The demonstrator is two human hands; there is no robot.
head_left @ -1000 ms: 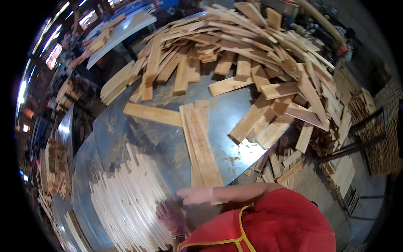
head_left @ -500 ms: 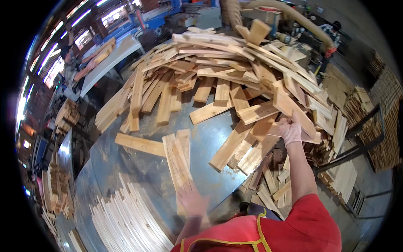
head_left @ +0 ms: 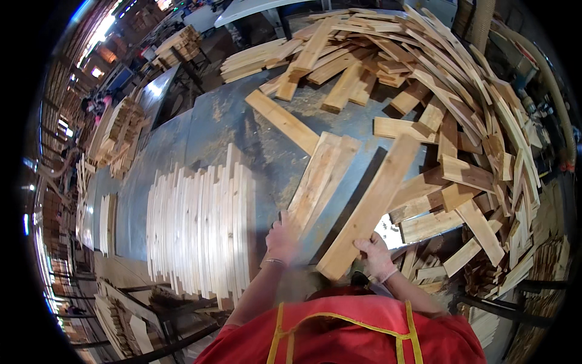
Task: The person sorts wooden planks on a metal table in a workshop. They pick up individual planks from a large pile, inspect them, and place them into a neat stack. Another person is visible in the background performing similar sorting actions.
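The right hand (head_left: 377,258) has closed its fingers on the right side of a long plank (head_left: 370,206) close to its near end, with the thumb on the top face and the other fingers mostly hidden beneath. The plank slants across the right half of the worktop (head_left: 200,133), its near end reaching out at the near edge and its far end toward the pile on the right. A dark shadow lies on the worktop along its left side.

The left hand (head_left: 280,244) is at the near end of two overlapping boards (head_left: 322,173), its fingers bent at their left side; whether they grip or only touch, I cannot tell. These boards lie left of the plank, and a single board (head_left: 282,121) slants away from their far end.

Toward the left part of the near edge, narrow strips (head_left: 203,224) stand packed side by side. A large heap of boards (head_left: 418,67) covers the far right corner and runs down the right edge.
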